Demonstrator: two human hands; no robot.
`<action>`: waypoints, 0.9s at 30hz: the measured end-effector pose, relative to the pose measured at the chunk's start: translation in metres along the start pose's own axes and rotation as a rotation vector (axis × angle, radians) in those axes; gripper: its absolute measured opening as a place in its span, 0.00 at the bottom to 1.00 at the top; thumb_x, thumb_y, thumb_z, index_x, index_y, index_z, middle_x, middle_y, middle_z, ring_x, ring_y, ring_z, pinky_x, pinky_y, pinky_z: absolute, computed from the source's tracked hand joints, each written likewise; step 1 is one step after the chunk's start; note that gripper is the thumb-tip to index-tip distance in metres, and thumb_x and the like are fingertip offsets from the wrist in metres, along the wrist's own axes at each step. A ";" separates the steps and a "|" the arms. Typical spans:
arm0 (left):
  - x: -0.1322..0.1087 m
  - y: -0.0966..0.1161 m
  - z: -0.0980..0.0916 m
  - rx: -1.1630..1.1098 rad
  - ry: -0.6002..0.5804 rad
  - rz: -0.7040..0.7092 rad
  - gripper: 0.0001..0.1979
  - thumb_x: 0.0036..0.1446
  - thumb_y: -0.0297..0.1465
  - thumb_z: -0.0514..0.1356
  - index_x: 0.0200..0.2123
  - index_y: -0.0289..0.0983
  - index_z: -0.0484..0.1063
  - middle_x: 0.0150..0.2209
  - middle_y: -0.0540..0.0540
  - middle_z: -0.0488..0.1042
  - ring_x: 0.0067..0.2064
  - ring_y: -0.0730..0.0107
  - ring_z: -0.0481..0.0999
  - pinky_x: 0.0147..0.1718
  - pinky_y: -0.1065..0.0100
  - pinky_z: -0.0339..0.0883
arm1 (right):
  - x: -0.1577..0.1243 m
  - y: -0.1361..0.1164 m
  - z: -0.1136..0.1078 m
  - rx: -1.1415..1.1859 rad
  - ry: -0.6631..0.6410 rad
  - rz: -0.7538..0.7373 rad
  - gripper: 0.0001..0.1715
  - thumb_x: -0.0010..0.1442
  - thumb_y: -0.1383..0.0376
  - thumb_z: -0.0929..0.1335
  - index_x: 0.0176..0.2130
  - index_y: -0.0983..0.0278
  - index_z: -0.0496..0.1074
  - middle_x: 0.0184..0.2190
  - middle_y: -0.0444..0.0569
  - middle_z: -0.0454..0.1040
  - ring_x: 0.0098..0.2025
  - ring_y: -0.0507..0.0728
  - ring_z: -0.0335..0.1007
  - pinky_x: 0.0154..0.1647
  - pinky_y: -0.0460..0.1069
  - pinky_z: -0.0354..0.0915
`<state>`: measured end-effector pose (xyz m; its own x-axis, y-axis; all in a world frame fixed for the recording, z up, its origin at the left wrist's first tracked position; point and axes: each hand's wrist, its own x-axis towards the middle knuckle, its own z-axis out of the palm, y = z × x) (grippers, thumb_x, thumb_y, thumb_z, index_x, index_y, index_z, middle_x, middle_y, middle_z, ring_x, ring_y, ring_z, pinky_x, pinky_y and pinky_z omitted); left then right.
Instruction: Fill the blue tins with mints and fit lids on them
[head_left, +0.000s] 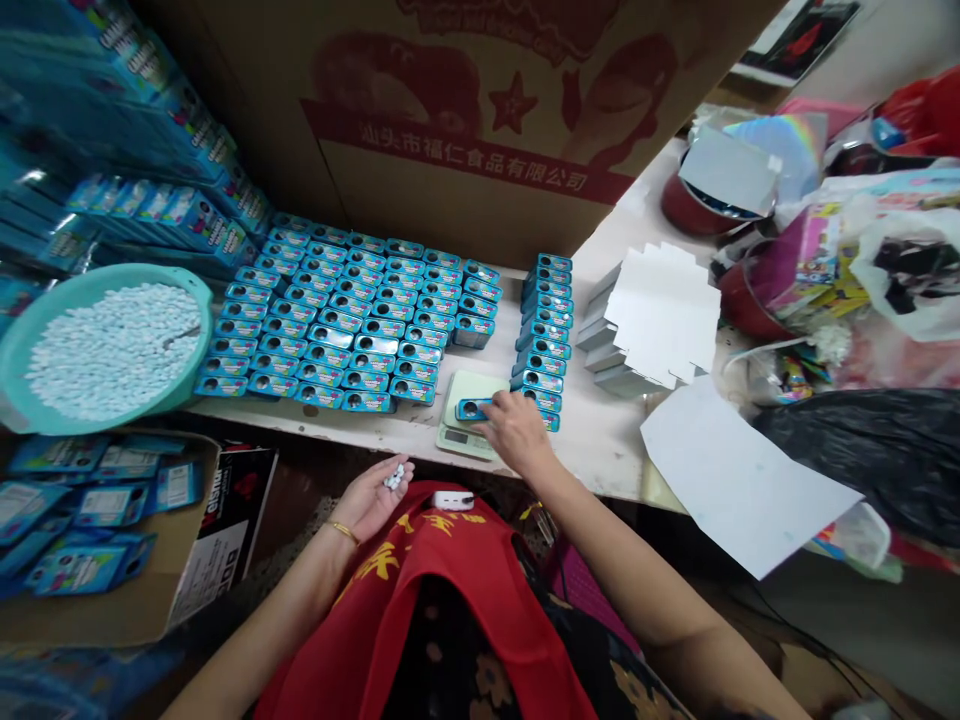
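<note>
- head view: white worktable [600, 445] crowded with rows of blue tins [337, 320]; right hand [517, 432] pinches one blue tin [472, 408] sitting on the small scale [459, 440].
- left hand [371, 498], loosely cupped palm-up below the table edge, cradles white pellets [395, 476]; any tilt could spill them.

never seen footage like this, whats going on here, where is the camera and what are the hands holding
No machine here: the one picture comes from a camera worn on a person's head, looking down at their two bare hands. The left hand cups a few white pellets. The right hand holds a small blue tin on a pale green scale. On the table lie rows of blue tins, a teal basin of the same pellets, and a stack of white cards, with a cardboard box behind.
</note>
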<state>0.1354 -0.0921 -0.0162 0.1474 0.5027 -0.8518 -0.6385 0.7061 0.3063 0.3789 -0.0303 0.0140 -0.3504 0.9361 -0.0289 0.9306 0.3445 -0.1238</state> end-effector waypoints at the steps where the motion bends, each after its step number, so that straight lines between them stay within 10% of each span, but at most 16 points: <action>1: 0.001 0.001 -0.002 -0.016 0.006 -0.004 0.08 0.52 0.19 0.52 0.35 0.28 0.70 0.31 0.39 0.73 0.31 0.72 0.74 0.29 0.74 0.70 | -0.008 0.010 -0.001 0.027 0.035 0.060 0.14 0.56 0.58 0.62 0.39 0.62 0.70 0.36 0.52 0.66 0.38 0.58 0.58 0.36 0.52 0.52; 9: 0.011 0.019 -0.007 -0.110 0.053 -0.031 0.08 0.53 0.20 0.52 0.34 0.28 0.69 0.32 0.38 0.73 0.33 0.69 0.75 0.31 0.71 0.72 | -0.045 0.067 0.024 0.207 0.162 0.232 0.21 0.52 0.57 0.66 0.45 0.62 0.68 0.43 0.52 0.68 0.43 0.60 0.60 0.40 0.53 0.58; 27: 0.008 0.013 0.007 -0.140 0.072 -0.058 0.07 0.52 0.21 0.54 0.33 0.28 0.70 0.31 0.39 0.73 0.33 0.68 0.74 0.31 0.71 0.72 | -0.019 0.036 0.021 0.311 0.176 0.158 0.12 0.58 0.63 0.61 0.37 0.62 0.72 0.35 0.49 0.68 0.39 0.56 0.59 0.40 0.51 0.55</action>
<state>0.1333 -0.0752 -0.0159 0.1362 0.4227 -0.8960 -0.7301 0.6541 0.1976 0.4172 -0.0372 -0.0108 -0.1561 0.9831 0.0959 0.8859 0.1823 -0.4266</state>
